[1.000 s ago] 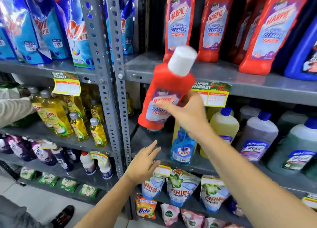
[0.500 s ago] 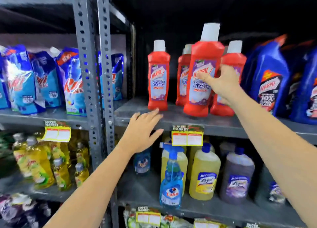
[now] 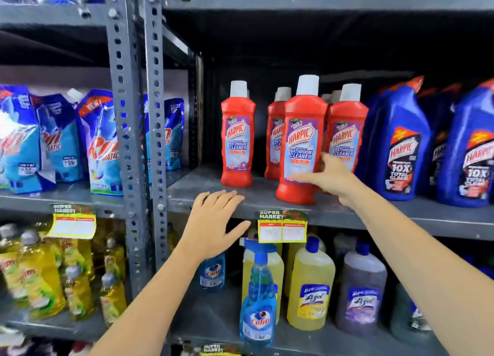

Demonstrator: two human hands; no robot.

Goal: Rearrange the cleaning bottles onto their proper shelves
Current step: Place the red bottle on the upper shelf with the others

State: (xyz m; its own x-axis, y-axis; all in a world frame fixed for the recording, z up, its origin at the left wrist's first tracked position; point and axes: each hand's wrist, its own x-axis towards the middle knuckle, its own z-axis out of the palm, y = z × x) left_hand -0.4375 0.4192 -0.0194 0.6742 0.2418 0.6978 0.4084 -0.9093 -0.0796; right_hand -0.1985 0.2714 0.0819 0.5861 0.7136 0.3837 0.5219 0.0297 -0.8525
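Observation:
A red Harpic bathroom cleaner bottle (image 3: 300, 141) with a white cap stands upright near the front of the grey metal shelf (image 3: 240, 198), ahead of three like red bottles (image 3: 237, 133). My right hand (image 3: 330, 177) lies against its lower right side, fingers stretched flat across the bottom of the label, not curled round it. My left hand (image 3: 213, 223) is spread open, palm toward the shelf's front edge, holding nothing.
Blue Harpic jugs (image 3: 399, 144) fill the shelf's right part. Below stand a blue Colin spray bottle (image 3: 258, 299) and yellow and purple Lizol bottles (image 3: 310, 288). Perforated grey uprights (image 3: 139, 131) divide off detergent pouches (image 3: 103, 144) and yellow dish-liquid bottles (image 3: 34, 275) at left.
The red bottle went from tilted in my right hand in front of the lower shelf to standing on the upper shelf. My right hand slid down to its base and loosened. The view rose.

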